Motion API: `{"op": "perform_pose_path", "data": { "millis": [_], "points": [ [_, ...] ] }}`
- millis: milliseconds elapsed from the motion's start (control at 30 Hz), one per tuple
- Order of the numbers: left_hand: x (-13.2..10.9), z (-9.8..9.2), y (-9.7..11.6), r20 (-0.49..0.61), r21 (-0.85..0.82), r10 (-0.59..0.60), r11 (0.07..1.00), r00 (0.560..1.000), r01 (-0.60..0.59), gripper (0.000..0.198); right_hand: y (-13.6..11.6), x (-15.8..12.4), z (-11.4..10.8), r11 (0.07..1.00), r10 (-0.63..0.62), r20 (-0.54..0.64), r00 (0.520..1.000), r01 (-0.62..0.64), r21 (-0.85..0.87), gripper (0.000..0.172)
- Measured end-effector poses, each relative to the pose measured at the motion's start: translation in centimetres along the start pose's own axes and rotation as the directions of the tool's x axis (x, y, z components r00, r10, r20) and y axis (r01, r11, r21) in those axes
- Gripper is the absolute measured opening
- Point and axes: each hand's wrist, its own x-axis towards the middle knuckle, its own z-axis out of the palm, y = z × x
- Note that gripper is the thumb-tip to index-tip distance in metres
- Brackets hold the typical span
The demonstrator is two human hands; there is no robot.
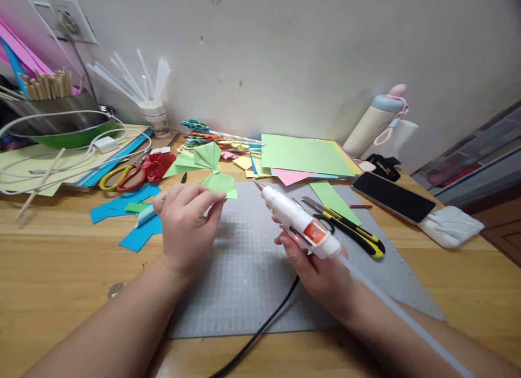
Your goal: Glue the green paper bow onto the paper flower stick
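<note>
My left hand [189, 220] pinches the lower edge of a folded light-green paper bow [214, 169], holding it up over the far left part of the grey cutting mat [244, 280]. In my right hand [317, 269] is a white hot glue gun [297, 215], its metal nozzle pointing up and left towards the bow but apart from it. A long glue stick sticks out of the gun's rear, and a black cord hangs below. Some fingers of my right hand are hidden behind the gun.
Blue paper strips [140, 239], scissors [124, 177] and a crumpled red paper piece [158, 166] lie left. A yellow-black utility knife [354, 231], green strip [336, 201] and phone [393, 196] lie right. Behind are green sheets [303, 152], a cup [154, 117] of glue sticks and a bottle [374, 123].
</note>
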Motion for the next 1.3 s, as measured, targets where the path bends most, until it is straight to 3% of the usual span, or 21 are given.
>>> {"op": "perform_pose_path", "data": {
  "millis": [200, 367, 567, 767, 1300],
  "points": [
    [0.2, -0.4, 0.5, 0.007, -0.039, 0.066, 0.997, 0.998, -0.066, 0.009, -1.8, -0.7, -1.1, 0.974, -0.165, -0.095, 0.982, 0.148, -0.169, 0.022],
    [0.4, -0.9, 0.7, -0.046, -0.066, 0.145, 0.987, 0.988, -0.148, 0.012, -3.2, -0.9, -2.4, 0.973, -0.193, 0.094, 0.977, 0.203, -0.109, 0.017],
    [0.6, -1.4, 0.4, -0.092, 0.022, 0.204, 0.979, 0.975, -0.202, 0.015, -2.9, -1.1, -1.6, 0.997, -0.073, 0.084, 0.994, 0.074, -0.01, 0.028],
    [0.8, -1.6, -0.6, -0.137, 0.094, 0.294, 0.955, 0.946, -0.283, 0.02, -2.6, -1.6, -1.5, 0.997, -0.052, 0.149, 0.988, 0.043, 0.063, 0.025],
    [0.7, -1.6, -0.5, -0.143, 0.125, 0.25, 0.964, 0.958, -0.233, 0.017, -2.5, -1.8, -1.4, 0.994, -0.032, 0.177, 0.984, 0.013, 0.106, 0.028]
  ]
}}
